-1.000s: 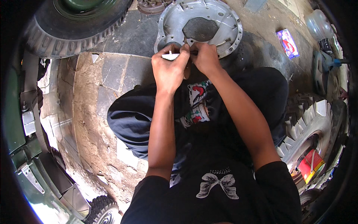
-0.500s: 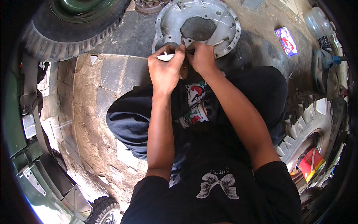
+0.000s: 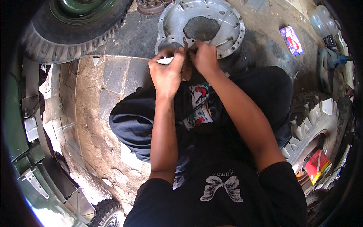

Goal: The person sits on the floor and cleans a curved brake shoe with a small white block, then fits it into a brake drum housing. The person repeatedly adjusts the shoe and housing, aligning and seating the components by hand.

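Between my two hands, a thin, brown, rusty-looking flat plate stands nearly edge-on. My left hand is closed, its thumb and fingers against the plate's left side. A small white piece, whose kind I cannot make out, shows between that hand's thumb and fingers. On the other side, my right hand pinches the plate, fingertips partly hidden. Just beyond both hands lies a round grey metal bell housing with a large opening and bolt holes around its rim.
A large tyre stands at the far left, a vehicle's green bodywork along the left edge. At right are a purple packet, a clear plastic bottle, another tyre and a red-yellow can. My crossed legs are below my hands.
The brown plate now shows more of its length between my hands, its top edge standing above the fingers. Less of the white piece shows in my left hand. My arms have barely moved.
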Demonstrator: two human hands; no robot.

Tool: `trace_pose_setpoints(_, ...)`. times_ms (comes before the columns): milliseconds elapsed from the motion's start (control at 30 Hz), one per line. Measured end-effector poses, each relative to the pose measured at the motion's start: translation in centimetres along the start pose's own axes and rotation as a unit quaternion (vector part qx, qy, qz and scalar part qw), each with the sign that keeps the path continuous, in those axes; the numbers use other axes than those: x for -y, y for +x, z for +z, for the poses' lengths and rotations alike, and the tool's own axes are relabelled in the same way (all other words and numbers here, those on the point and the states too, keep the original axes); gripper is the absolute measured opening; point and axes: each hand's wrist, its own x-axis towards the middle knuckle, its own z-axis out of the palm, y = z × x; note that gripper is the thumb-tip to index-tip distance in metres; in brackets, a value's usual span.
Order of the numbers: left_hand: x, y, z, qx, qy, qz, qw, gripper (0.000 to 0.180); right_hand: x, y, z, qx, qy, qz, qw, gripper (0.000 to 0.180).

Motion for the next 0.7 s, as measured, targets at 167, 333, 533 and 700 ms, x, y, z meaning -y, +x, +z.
trace_pose_setpoints(167, 0.0, -0.1, -0.1, -0.003, -0.001, -0.006, 1.000, 0.026, -0.4, -0.5, 0.3, 0.001, 0.016, 0.006, 1.000, 0.016)
trace_pose_setpoints(333, 0.3, 0.0, -0.1, 0.007, 0.011, -0.002, 1.000, 0.023, -0.5, 1.0, 0.3, -0.005, 0.022, 0.013, 1.000, 0.017)
trace_pose_setpoints(533, 0.6, -0.1, -0.2, -0.009, -0.008, -0.001, 1.000, 0.024, -0.9, 0.8, 0.7, -0.019, 0.055, 0.001, 0.998, 0.017)
trace_pose_setpoints(700, 0.4, -0.1, -0.3, -0.011, -0.011, 0.000, 1.000, 0.027, -0.3, -0.2, 0.5, -0.015, 0.035, 0.004, 0.999, 0.015)
